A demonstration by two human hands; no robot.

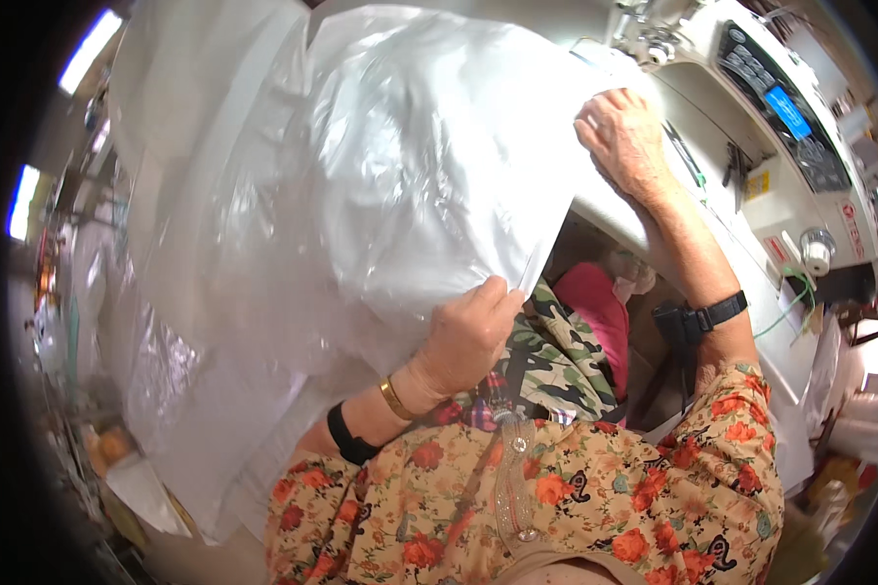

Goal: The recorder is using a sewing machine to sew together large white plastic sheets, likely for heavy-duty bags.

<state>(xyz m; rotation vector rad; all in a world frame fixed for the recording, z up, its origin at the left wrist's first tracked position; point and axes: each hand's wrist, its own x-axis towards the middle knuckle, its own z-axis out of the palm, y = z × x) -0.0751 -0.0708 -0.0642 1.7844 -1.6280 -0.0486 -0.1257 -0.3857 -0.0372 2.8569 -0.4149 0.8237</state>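
A large sheet of shiny, whitish plastic film [410,156] spreads over the table and drapes down toward my lap on the left. My left hand [473,331] pinches the near edge of the film, fingers closed on it. Farther off to the right, my right hand [619,132] rests with curled fingers on the film's far right edge, close to the needle area of a white sewing machine [761,117]. Whether those fingers grip the film or only press on it is hard to make out. Bright glare hides the film's edge beside them.
Black thread snips [688,156] lie on the machine bed, right of my right hand. Green thread [805,283] hangs by the handwheel [818,252]. A lit blue screen [787,112] sits on the machine head. Below the table edge is a pink cushion-like thing [595,317].
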